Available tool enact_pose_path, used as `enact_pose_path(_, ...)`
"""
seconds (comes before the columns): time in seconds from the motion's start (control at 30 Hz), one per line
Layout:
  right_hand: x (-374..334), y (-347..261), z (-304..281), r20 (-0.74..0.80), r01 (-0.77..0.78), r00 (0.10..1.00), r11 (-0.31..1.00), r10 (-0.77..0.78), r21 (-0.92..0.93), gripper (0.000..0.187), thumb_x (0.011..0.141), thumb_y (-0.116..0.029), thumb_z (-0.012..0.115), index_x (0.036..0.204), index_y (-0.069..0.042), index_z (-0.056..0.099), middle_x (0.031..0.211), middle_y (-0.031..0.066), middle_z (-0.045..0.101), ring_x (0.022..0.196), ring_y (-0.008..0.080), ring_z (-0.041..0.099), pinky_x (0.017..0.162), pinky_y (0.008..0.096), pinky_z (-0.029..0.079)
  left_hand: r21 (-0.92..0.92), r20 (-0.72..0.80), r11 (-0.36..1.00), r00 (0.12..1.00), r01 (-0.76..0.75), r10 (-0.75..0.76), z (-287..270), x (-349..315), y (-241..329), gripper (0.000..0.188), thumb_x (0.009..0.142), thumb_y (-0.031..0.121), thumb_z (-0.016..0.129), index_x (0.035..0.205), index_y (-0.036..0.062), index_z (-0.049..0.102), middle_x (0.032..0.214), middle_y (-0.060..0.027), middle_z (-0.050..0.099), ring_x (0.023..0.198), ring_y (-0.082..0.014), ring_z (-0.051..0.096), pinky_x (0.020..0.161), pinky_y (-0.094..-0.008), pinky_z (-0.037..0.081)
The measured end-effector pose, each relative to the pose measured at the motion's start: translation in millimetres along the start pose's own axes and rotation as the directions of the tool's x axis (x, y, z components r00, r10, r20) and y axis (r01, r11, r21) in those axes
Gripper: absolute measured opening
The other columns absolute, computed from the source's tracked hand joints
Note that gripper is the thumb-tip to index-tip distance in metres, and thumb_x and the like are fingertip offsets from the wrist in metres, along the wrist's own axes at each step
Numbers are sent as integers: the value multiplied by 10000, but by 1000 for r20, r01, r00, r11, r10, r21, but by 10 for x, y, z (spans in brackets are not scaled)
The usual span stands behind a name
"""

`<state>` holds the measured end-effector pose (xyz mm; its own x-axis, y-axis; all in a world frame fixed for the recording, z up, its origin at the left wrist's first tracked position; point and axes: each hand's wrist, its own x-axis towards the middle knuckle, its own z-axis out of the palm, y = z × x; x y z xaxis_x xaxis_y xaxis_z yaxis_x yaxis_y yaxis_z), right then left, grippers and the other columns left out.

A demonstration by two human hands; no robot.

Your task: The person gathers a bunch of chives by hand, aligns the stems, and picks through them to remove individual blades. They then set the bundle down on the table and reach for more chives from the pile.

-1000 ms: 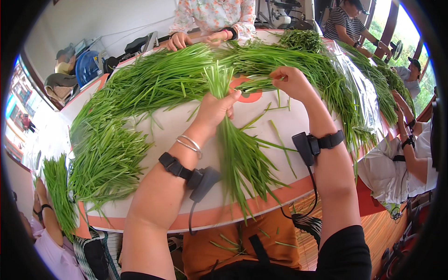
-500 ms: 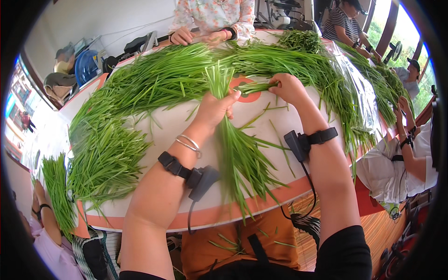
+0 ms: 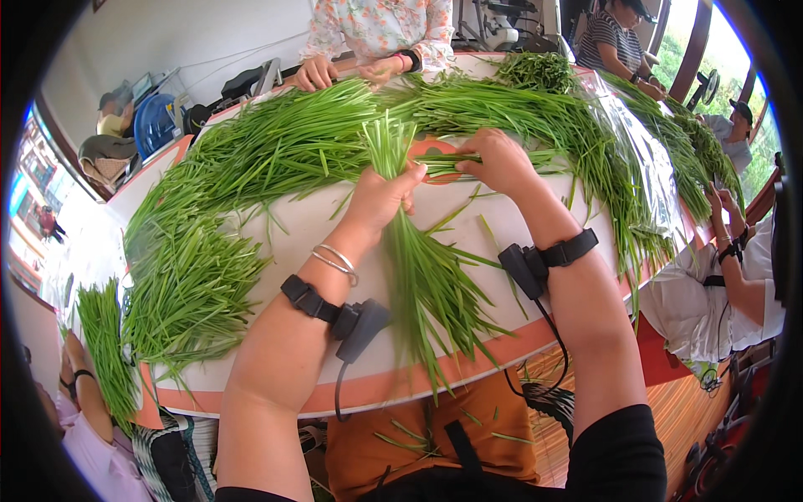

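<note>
The person's left hand (image 3: 381, 197) is wrapped around a thick bunch of long, flat, green leafy stalks (image 3: 439, 276), gripping it near its pale cut ends. These ends point away from the person, and the dark green leaf tips fan out toward the near edge of the white worktop with an orange-pink border (image 3: 305, 243), a few of them reaching over that border. The right hand (image 3: 493, 163) pinches a thin, small bundle of green stalks (image 3: 442, 165), held roughly crosswise over the worktop; its pale ends are close beside the left thumb, and its leaves trail out to the right behind the hand.

Beyond the hands, a broad green heap of stalks (image 3: 284, 138) lies across the far left of the worktop, and a second green heap (image 3: 544, 113) spreads over the far right, near a shiny clear plastic sheet (image 3: 640, 159). Two thin silver bangles (image 3: 337, 259) circle the left wrist. A black strap (image 3: 311, 299) with a dark grey device is around the left forearm, and another black strap (image 3: 571, 248) is around the right. Opposite, a person in a white floral shirt (image 3: 389, 33) has both hands at the worktop's far edge.
</note>
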<state>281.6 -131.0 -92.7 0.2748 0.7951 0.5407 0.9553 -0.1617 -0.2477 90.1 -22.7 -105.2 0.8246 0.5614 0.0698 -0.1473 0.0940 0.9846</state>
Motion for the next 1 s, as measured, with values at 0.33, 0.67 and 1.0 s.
enact_pose_path(0.33, 49, -243, -27, 41, -84, 996, 883, 74, 462, 117, 800, -125, 608, 848, -19, 615, 740, 91, 620, 687, 233, 593, 622, 330, 457, -46, -47, 999, 999, -19, 16, 4, -22, 18, 218, 825, 229, 638, 915, 41, 577, 615, -2, 505, 510, -93, 462, 500, -273, 426)
enact_pose_path(0.67, 2, -515, -63, 363, -194, 922, 645, -138, 739, 148, 925, -103, 489, 910, 32, 546, 740, 26, 574, 675, 86, 546, 630, 240, 439, -60, -148, 992, 984, -109, 99, 14, -24, 73, 257, 827, 228, 651, 998, 46, 587, 760, -2, 554, 679, -109, 530, 610, -266, 456)
enact_pose_path(1.0, 20, -231, -229, 169, -134, 981, 962, 95, 237, 180, 793, -138, 615, 928, -18, 628, 766, 113, 607, 713, 179, 572, 670, 294, 451, -445, 25, 895, 999, 40, -32, -107, 34, 13, 239, 873, 252, 499, 812, 32, 569, 689, -36, 554, 610, -132, 523, 621, -283, 452)
